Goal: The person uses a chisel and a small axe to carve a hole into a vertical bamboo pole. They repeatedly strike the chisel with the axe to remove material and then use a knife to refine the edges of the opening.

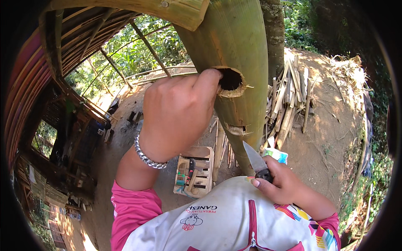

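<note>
A thick green bamboo pole [226, 37] stands upright in front of me. A round hole with a frayed rim [232, 93] is cut through its wall, and a smaller notch [237, 129] sits below it. My left hand [180, 106] is closed at the hole's left edge, its fingertips partly inside; whatever they grip is hidden. A chain bracelet [146, 157] circles that wrist. Lower right, my right hand [280, 180] is wrapped round the dark handle of a knife [254, 159]. Its blade points up and left, apart from the pole.
A wooden crate [194, 188] holding tools stands on the dirt ground below. Split wood [289, 98] is piled behind the pole at right, next to a tree trunk [274, 37]. A bamboo beam [138, 7] crosses overhead. An open shelter [63, 104] stands at left.
</note>
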Tool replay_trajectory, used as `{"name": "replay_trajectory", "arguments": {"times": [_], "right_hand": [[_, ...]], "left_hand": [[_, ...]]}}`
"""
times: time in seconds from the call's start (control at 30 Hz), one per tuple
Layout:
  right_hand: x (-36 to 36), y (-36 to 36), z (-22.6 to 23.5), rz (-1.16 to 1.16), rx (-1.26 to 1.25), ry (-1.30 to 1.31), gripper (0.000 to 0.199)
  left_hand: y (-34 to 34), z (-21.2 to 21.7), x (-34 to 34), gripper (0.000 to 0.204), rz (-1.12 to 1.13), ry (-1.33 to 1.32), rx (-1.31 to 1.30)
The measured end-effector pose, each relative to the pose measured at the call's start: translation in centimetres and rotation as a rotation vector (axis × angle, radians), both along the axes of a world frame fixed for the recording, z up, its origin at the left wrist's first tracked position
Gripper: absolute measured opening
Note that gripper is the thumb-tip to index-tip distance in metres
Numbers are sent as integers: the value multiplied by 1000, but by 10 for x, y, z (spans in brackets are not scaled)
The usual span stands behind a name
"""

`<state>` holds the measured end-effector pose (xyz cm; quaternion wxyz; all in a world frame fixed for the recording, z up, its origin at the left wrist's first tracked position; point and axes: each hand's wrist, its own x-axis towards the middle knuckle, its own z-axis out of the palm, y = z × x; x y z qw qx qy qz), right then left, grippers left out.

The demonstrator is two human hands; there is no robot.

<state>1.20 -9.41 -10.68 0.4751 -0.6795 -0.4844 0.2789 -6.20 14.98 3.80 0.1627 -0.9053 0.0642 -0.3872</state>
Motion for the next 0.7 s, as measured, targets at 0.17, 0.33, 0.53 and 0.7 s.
{"name": "replay_trajectory", "arguments": {"times": [0.17, 0.33, 0.53, 0.7], "right_hand": [[7, -4, -11, 31, -46, 84, 43], [5, -8, -29, -51, 45, 225, 39], [4, -17, -18, -187, 57, 284, 40], [-1, -24, -3, -314, 183, 358, 43]], "left_hand": [[7, 0, -1, 12, -14, 27, 8], [27, -21, 0, 9, -297, -30, -157], [47, -70, -28, 12, -35, 346, -473], [29, -52, -32, 24, -80, 288, -443]]}}
